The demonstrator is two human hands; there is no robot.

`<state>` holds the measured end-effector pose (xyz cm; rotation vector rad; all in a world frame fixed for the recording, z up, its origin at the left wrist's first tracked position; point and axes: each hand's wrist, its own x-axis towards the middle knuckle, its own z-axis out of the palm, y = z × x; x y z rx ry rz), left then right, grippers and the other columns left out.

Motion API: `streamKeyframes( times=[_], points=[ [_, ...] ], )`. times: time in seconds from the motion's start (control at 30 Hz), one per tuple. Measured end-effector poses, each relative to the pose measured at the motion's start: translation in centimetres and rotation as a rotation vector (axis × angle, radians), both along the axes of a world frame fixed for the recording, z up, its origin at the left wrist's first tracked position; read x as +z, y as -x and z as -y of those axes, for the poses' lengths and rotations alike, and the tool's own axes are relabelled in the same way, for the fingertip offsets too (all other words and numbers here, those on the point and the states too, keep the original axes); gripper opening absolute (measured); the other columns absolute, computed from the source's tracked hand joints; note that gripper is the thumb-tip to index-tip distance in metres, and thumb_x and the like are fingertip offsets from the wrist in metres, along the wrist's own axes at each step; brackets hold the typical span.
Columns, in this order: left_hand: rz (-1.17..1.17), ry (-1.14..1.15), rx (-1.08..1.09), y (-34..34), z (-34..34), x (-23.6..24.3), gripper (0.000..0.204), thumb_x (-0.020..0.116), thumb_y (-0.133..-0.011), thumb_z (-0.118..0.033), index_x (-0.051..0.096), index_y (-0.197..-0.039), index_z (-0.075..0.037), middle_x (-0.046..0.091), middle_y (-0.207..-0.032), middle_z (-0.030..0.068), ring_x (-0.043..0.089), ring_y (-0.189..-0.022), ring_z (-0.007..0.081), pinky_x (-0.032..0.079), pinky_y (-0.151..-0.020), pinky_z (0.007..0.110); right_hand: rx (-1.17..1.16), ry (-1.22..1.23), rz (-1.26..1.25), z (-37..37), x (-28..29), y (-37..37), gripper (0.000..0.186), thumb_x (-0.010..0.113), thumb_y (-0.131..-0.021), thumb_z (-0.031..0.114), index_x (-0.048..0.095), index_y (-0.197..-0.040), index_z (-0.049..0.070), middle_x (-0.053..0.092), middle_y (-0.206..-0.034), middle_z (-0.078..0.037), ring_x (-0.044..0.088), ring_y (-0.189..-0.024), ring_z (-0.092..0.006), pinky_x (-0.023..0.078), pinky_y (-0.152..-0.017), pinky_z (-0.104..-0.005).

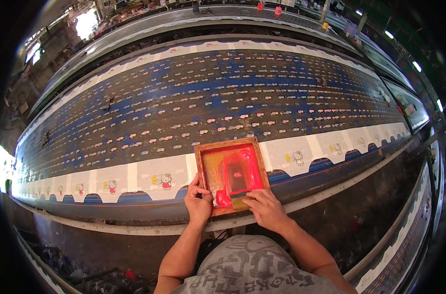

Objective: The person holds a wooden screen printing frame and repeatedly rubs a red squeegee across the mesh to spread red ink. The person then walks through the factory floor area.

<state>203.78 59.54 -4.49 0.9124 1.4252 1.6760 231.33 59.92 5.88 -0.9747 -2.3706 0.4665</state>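
Fingers of the left hand [198, 203] curl over the near left edge of a small wooden frame [231, 175], a grip clenched on the wood with the thumb on the frame's side. The right hand [266, 208] lies on the near right part of the frame, its fingers bent over a dark scraper [238, 194] that rests in the red ink [237, 174] pooled on the mesh inside; the grip looks closed on the scraper, though the fingertips hide most of it. The frame lies flat on a white strip of cloth [159, 174] printed with small cartoon cats, at the near edge of a long counter [223, 98] that curves away to left and right. Just left of the frame sits a finished cat print in red [166, 181]; to the right, a cat print [298, 157] without red. Beyond the strip, the dark blue counter top is dotted with rows of small pale marks.
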Motion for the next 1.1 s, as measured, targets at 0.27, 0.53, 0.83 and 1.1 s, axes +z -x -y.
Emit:
streamKeyframes(
  times=[0.27, 0.53, 0.83, 1.1],
  points=[
    [0.023, -0.049, 0.01, -0.9, -0.1, 0.1, 0.023, 0.071, -0.078, 0.016, 0.068, -0.081, -0.007, 0.054, -0.172, 0.0279, 0.056, -0.158, 0.0351, 0.042, -0.129, 0.045, 0.047, -0.021, 0.025, -2.3, 0.9, 0.8, 0.042, 0.073, -0.089, -0.005, 0.079, -0.13, 0.004, 0.074, -0.127, -0.013, 0.07, -0.122, -0.0357, 0.058, -0.105, -0.0488],
    [-0.083, 0.04, 0.022, -0.6, -0.1, 1.2, 0.025, 0.071, -0.079, 0.019, 0.069, -0.08, -0.006, 0.055, -0.172, 0.026, 0.056, -0.158, 0.0332, 0.043, -0.128, 0.043, 0.238, 0.037, 0.051, -5.0, 0.7, -0.2, 0.044, 0.072, -0.09, -0.006, 0.078, -0.132, 0.004, 0.077, -0.126, -0.014, 0.073, -0.118, -0.0361, 0.06, -0.104, -0.047],
    [-0.037, 0.063, 0.035, -0.4, 0.3, 2.1, 0.027, 0.07, -0.078, 0.022, 0.069, -0.078, -0.005, 0.055, -0.174, 0.0233, 0.057, -0.158, 0.0293, 0.042, -0.13, 0.042, 0.485, 0.051, 0.059, -12.2, 0.2, -1.2, 0.044, 0.07, -0.089, -0.002, 0.075, -0.133, 0.004, 0.079, -0.117, -0.015, 0.074, -0.115, -0.0362, 0.059, -0.105, -0.0472],
    [-0.084, 0.095, 0.047, -0.4, 0.3, 2.0, 0.027, 0.072, -0.078, 0.021, 0.069, -0.076, -0.006, 0.056, -0.173, 0.0229, 0.057, -0.158, 0.0286, 0.041, -0.13, 0.042, 0.376, -0.036, -0.062, -18.4, -1.8, 1.9, 0.047, 0.068, -0.088, -0.004, 0.077, -0.134, 0.004, 0.08, -0.127, -0.018, 0.072, -0.122, -0.0374, 0.058, -0.109, -0.0472]
  ],
)
